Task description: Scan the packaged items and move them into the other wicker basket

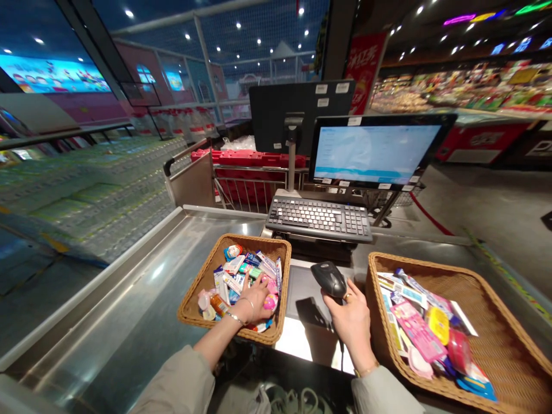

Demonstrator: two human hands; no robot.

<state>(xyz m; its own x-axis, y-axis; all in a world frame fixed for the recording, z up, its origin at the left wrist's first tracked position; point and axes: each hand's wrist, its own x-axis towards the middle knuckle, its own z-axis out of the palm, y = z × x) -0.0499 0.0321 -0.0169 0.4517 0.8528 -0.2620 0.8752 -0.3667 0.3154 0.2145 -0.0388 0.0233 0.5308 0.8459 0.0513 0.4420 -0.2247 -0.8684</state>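
Observation:
My right hand (351, 319) is wrapped round the handle of a black barcode scanner (330, 278), held above the lit counter between two wicker baskets. My left hand (253, 300) reaches into the left basket (196, 287), its fingers spread over small packets. Pink wrapped items (271, 301) lie against its fingers, and toothpaste-like boxes and tubes (230, 283) are heaped around it. The right basket (509, 322) stands beside my right hand. Inside are a pink card pack (418, 330), a yellow tub (439, 325), a red round container (459, 351) and several long boxes.
Behind the baskets a keyboard (319, 218) sits below a lit monitor (375, 149), with a second screen's back (280, 115) beside it. The metal counter (142, 305) has a raised left edge. A shopping cart (245, 190) stands beyond. The scanner's cable (342, 356) hangs down.

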